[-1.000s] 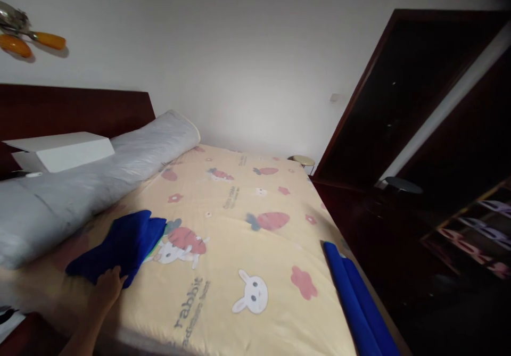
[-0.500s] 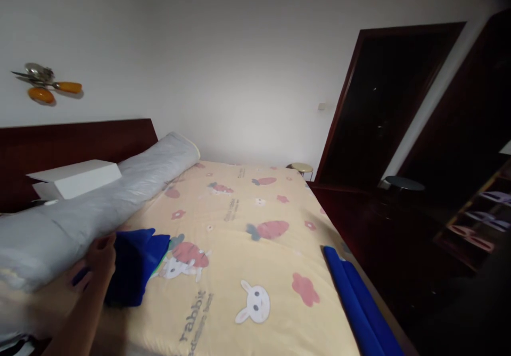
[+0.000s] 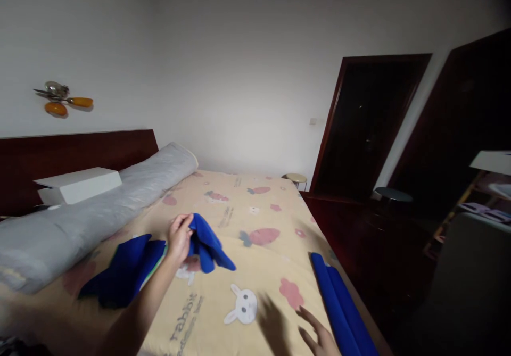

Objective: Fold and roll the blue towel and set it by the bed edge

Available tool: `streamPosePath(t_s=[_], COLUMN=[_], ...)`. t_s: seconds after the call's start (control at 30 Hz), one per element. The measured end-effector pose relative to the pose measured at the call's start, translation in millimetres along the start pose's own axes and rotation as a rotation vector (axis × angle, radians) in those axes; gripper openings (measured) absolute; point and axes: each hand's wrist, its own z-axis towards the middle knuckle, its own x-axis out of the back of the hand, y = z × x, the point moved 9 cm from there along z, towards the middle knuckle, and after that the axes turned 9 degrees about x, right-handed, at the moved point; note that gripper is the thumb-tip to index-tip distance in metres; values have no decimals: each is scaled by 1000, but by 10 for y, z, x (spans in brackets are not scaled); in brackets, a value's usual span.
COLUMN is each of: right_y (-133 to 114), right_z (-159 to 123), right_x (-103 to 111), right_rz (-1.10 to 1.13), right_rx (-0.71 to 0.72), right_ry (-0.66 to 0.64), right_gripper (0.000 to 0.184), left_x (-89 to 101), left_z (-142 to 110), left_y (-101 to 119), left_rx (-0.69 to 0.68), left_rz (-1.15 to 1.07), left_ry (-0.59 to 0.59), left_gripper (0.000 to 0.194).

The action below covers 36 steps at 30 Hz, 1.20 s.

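My left hand [image 3: 180, 237] pinches a folded blue cloth piece [image 3: 208, 245] by its upper corner and holds it over the bed. Below and left of that arm, another blue cloth piece [image 3: 123, 271] with a green edge lies on the patterned sheet [image 3: 215, 303]. My right hand [image 3: 317, 334] shows at the bottom, fingers apart and holding nothing, its shadow falling on the sheet. Just right of it, two long blue strips [image 3: 343, 303], rolled or folded, lie along the bed's edge.
A long grey roll [image 3: 120, 201] lies along the dark headboard [image 3: 80, 151], with a white box [image 3: 80, 185] on it. Past the bed stand a beige stool [image 3: 296, 178] and a dark stool [image 3: 393, 194]. A shelf rack [image 3: 479, 207] stands at right, beyond a grey panel.
My left hand has moved right from beside the grey roll, now lifting a blue cloth piece. My right hand has come into view at the bottom. The view has shifted slightly.
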Motion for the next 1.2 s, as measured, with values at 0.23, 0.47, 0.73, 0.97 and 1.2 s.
streamPosePath(t_s=[0.23, 0.47, 0.73, 0.97, 1.2], right_y=[-1926, -1553, -1672, -1957, -2083], right_z=[720, 816, 847, 1000, 807], right_x=[162, 387, 426, 324, 523], right_rz=[337, 647, 639, 601, 376], right_rx=[251, 1, 26, 132, 220], right_ry=[191, 366, 325, 217, 456], right_gripper=[58, 30, 33, 37, 31], left_x=[-1131, -1429, -1330, -1317, -1209], left_z=[-970, -1538, -1838, -1778, -1538], left_y=[-636, -1125, -921, -615, -605], left_rx=[254, 382, 41, -31, 101], left_rz=[-113, 34, 237, 304, 104], left_ry=[-322, -546, -566, -619, -489], left_gripper=[39, 35, 30, 28, 36])
